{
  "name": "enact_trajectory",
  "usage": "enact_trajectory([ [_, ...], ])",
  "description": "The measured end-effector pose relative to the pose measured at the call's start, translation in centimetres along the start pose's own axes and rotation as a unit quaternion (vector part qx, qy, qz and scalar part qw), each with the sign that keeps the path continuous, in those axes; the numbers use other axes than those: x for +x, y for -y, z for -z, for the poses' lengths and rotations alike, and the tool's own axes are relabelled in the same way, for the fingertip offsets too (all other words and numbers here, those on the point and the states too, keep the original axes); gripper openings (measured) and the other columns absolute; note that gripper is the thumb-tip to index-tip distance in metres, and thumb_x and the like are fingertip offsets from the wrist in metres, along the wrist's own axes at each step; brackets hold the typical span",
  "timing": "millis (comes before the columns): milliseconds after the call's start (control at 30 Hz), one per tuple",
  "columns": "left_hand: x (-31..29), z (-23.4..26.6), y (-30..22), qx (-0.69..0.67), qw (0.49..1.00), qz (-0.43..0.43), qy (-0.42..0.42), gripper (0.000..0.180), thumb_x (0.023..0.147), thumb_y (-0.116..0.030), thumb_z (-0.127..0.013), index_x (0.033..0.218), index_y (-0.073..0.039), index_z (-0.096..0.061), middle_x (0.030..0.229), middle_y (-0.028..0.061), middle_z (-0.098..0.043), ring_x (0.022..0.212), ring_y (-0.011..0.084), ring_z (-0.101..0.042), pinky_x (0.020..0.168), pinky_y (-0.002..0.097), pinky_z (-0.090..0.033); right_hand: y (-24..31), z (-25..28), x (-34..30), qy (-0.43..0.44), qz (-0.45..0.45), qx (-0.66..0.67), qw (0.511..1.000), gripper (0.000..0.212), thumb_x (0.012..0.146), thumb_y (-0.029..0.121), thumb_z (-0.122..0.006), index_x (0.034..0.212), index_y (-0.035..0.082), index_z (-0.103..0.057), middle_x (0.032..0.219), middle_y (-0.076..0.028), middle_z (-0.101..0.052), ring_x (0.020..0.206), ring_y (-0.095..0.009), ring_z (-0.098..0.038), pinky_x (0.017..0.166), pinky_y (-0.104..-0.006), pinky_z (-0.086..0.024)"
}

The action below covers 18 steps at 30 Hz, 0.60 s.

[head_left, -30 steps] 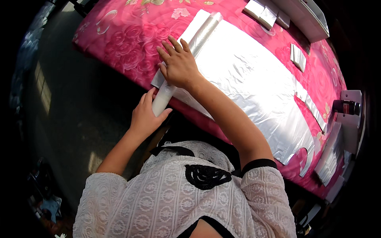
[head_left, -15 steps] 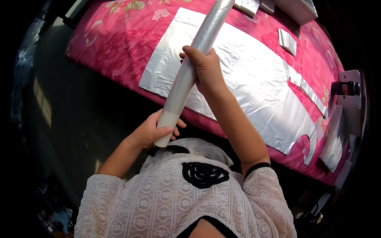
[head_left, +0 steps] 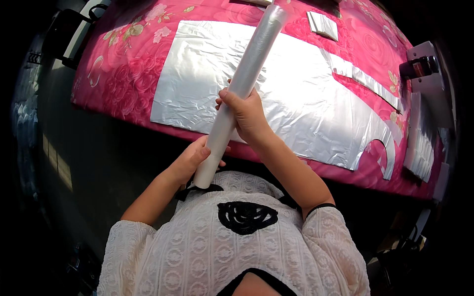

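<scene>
Both my hands hold a long roll of translucent plastic film, tilted with its upper end pointing away and to the right. My right hand wraps around its middle, thumb across the top. Lower down, my left hand grips the roll near its bottom end, close to my body; some of its fingers are hidden behind the roll. Beneath and beyond the roll lies a large flat silvery plastic bag. At its right end it narrows into two strap-like handles around a cutout.
A pink floral cloth covers the table. A small stack of folded silvery packets lies at the back. On the right are a stack of silvery bags and a dark jar. A black chair stands far left.
The view has shifted, so the table things appear farther left and higher. The roll's upper end has come into view. Both hands still grip the roll.
</scene>
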<state>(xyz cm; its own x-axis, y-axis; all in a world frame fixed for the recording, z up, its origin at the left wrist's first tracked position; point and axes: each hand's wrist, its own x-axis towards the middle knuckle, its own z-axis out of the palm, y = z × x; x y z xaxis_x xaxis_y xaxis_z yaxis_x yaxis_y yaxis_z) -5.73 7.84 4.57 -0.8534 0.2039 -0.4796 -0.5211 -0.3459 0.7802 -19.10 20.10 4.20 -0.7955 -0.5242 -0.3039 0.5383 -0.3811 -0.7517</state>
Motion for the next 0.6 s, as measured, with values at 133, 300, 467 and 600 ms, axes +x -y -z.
enact_trajectory([
  [133,0.9,0.2,1.8,0.127,0.989,-0.011,-0.075,0.054,0.091,-0.052,-0.044,0.112,-0.003,-0.046,0.080,0.0075,-0.056,0.061,0.0120,-0.055,0.057,0.0245,-0.047,-3.2,1.3,-0.2,-0.032,-0.027,-0.014,0.999,0.052,0.075,0.018,-0.072,0.112,-0.001,-0.039,0.092,-0.010,-0.054,0.081,-0.017,-0.058,0.072,-0.0312,-0.050],
  [300,-0.6,2.3,2.2,0.072,0.992,0.100,0.001,0.049,0.088,-0.047,-0.053,0.108,-0.003,-0.047,0.076,0.0067,-0.055,0.060,0.0124,-0.055,0.056,0.0255,-0.047,1.7,5.5,3.0,-0.096,0.049,0.010,0.994,0.045,0.077,0.017,-0.069,0.107,-0.002,-0.043,0.087,-0.011,-0.059,0.078,-0.017,-0.058,0.072,-0.0304,-0.048],
  [467,-1.7,3.6,3.5,0.076,0.987,0.142,0.028,0.042,0.085,-0.038,-0.060,0.106,-0.004,-0.048,0.076,0.0052,-0.054,0.061,0.0121,-0.054,0.057,0.0258,-0.048,7.2,13.4,6.3,-0.178,0.123,-0.128,0.968,0.048,0.080,0.010,-0.066,0.120,-0.003,-0.044,0.094,-0.010,-0.056,0.079,-0.013,-0.058,0.065,-0.0220,-0.049],
  [600,-2.0,4.0,4.2,0.081,0.986,0.145,0.027,0.039,0.086,-0.034,-0.060,0.107,-0.004,-0.047,0.077,0.0049,-0.055,0.063,0.0118,-0.054,0.057,0.0256,-0.048,8.6,13.5,4.8,-0.097,0.028,-0.262,0.960,0.026,0.085,0.021,-0.062,0.102,0.002,-0.061,0.079,-0.001,-0.060,0.056,-0.003,-0.050,0.057,-0.0175,-0.044],
])
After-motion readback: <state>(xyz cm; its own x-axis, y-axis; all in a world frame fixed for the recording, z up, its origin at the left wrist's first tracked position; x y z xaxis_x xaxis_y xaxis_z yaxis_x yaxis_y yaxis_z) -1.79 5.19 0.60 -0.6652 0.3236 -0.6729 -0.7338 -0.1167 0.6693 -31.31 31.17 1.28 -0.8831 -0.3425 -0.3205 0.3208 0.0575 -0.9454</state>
